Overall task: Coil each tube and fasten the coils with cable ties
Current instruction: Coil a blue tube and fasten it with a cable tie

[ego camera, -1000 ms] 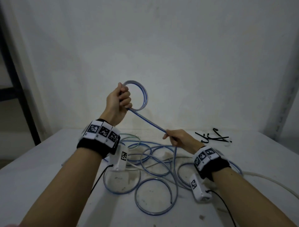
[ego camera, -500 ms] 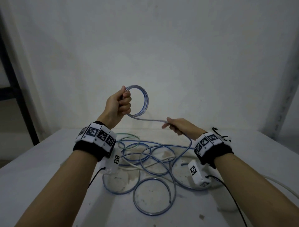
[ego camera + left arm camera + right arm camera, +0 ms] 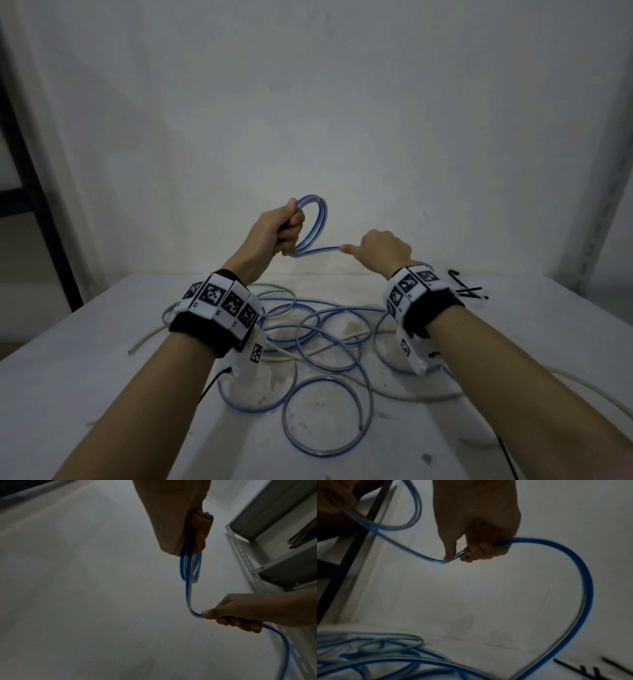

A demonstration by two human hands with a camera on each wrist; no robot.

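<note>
Head view: left hand (image 3: 274, 233) clenched around small coil of blue tube (image 3: 313, 224), raised above desk (image 3: 102, 342) centre; right hand (image 3: 383, 251) grasping the tube's run; cable ties (image 3: 469, 289) near far right edge.
Left wrist view: coil gripped in fist.
Right wrist view: tube pinched between thumb and fingers (image 3: 471, 555).

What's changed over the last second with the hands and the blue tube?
The right hand has risen from near the table up and in toward the left hand, carrying the blue tube, so the once-taut diagonal run now lies short and nearly level, starting another loop. The left hand has kept its grip on the coil at about the same height. The loose tubes on the table and the cable ties have not moved.
</note>
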